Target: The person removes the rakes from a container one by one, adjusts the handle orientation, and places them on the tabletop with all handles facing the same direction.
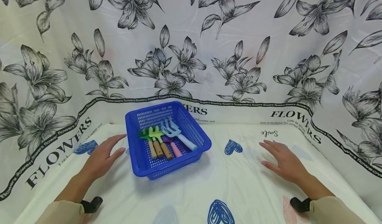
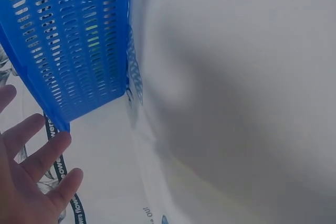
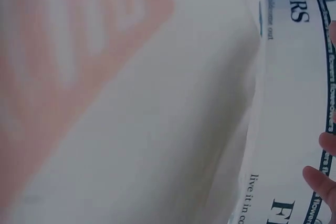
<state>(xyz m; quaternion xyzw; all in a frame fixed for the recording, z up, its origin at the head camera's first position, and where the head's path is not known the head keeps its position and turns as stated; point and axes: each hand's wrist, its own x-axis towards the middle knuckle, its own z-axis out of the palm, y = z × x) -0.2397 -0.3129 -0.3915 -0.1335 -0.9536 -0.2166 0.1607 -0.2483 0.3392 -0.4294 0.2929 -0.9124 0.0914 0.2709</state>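
Observation:
A blue plastic basket [image 1: 191,126] with slotted walls stands tilted in view left of centre. Inside lie several small garden hand tools: a light blue fork [image 1: 185,140], a light green fork [image 1: 164,147] with a wooden handle, a dark green fork [image 1: 144,134] and a purple-headed tool with a pink handle [image 1: 176,149]. My left hand [image 1: 101,156] hovers by the basket's left side with fingers spread; whether a fingertip touches the rim I cannot tell. Far to the basket's right, my right hand [image 1: 285,162] is held over the cloth, fingers extended, holding nothing.
White cloth [image 1: 247,184] with printed hearts covers the surface under the basket. Behind and at both sides hangs a flower-printed curtain [image 1: 191,18] with a black lettered band. Each wrist wears a black device [image 1: 92,204].

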